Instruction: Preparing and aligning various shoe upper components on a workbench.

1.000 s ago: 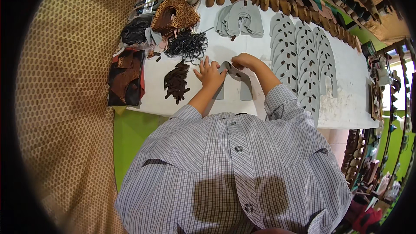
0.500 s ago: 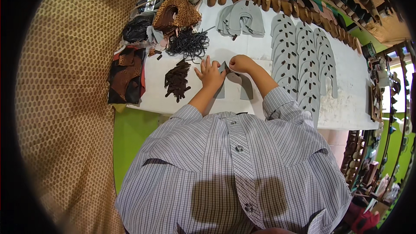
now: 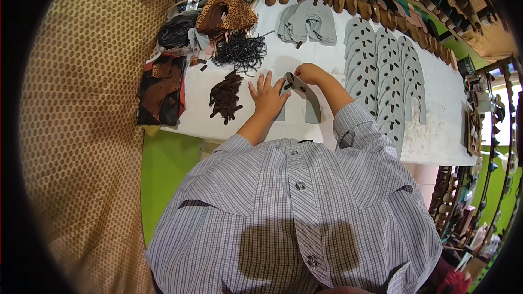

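Note:
A grey U-shaped shoe upper piece (image 3: 311,105) lies in front of me on the white table, its curved end away from me and a small dark strip (image 3: 290,81) at the top of the curve. My left hand (image 3: 267,98) rests on the left side of the piece with fingers spread, thumb by the strip. Closed fingers of my right hand (image 3: 310,73) are at the upper right edge of the curve; what they pinch is hidden. Left of my left hand is a heap of dark brown strips (image 3: 225,98).
Rows of overlapping grey pieces (image 3: 389,84) cover the right side of the white table (image 3: 438,136). Another grey stack (image 3: 308,22) lies at the back, before brown shoe lasts (image 3: 339,1). Black beaded cords (image 3: 239,51), leopard-print material (image 3: 226,13) and dark scraps (image 3: 162,90) are at left.
My right hand has moved up and right, off the top of the curve. The dark strip now shows there. My left hand's fingers have spread and straightened.

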Demonstrator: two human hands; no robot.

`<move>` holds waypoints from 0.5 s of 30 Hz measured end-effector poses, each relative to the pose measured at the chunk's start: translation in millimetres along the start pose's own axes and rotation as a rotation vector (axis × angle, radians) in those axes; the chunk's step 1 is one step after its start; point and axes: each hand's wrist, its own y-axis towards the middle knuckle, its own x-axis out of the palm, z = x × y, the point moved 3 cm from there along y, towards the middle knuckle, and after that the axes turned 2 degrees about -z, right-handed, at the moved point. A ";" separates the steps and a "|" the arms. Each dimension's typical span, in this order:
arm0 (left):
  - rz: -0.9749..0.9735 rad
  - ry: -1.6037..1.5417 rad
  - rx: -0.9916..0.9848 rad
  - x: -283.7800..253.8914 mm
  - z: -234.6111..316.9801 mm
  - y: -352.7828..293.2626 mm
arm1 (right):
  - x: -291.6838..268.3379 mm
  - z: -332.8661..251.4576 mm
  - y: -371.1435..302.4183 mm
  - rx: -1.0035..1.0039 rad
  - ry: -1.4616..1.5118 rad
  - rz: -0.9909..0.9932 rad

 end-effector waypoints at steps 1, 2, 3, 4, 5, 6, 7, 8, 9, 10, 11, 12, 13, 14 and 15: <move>0.010 0.021 0.012 1.7 0.0 0.1 | 0.1 2.3 1.0 0.000 -0.001 -0.001; 0.010 0.020 0.012 3.8 -0.1 -0.1 | -0.1 4.7 1.8 0.006 0.015 0.005; 0.041 0.034 0.028 5.9 -1.1 -0.8 | -0.5 4.5 2.6 0.007 0.030 0.007; 0.071 0.049 0.044 7.8 -2.1 -1.4 | -0.2 4.2 2.4 0.003 0.027 0.004; 0.073 0.048 0.038 10.4 -3.9 -1.6 | -0.3 3.9 1.9 -0.005 0.031 0.016; 0.107 0.049 0.058 11.3 -3.8 -1.7 | -0.4 4.7 1.4 -0.010 0.035 0.029; 0.140 0.051 0.078 12.0 -3.9 -2.0 | -0.3 5.0 1.8 -0.012 0.032 0.028; 0.142 0.049 0.075 13.5 -4.9 -2.6 | 0.0 5.0 2.5 -0.017 0.044 0.021; 0.190 0.047 0.123 12.2 -2.9 -3.8 | 0.7 6.4 2.8 -0.019 0.057 0.016; 0.238 0.046 0.171 10.8 -1.0 -5.0 | 1.2 8.3 2.4 -0.018 0.056 0.015; 0.239 0.044 0.172 10.7 -0.5 -5.3 | 0.7 10.6 1.6 -0.015 0.075 0.042; 0.251 0.045 0.201 10.1 0.6 -5.9 | 0.4 12.8 1.0 -0.011 0.094 0.069; 0.262 0.046 0.232 9.6 2.0 -6.4 | -0.2 15.1 1.3 -0.010 0.094 0.070; 0.262 0.045 0.235 9.4 2.9 -6.3 | -1.2 17.9 2.5 -0.002 0.124 0.051; 0.261 0.039 0.230 8.8 2.2 -6.7 | -3.6 14.1 2.1 0.000 0.152 0.029</move>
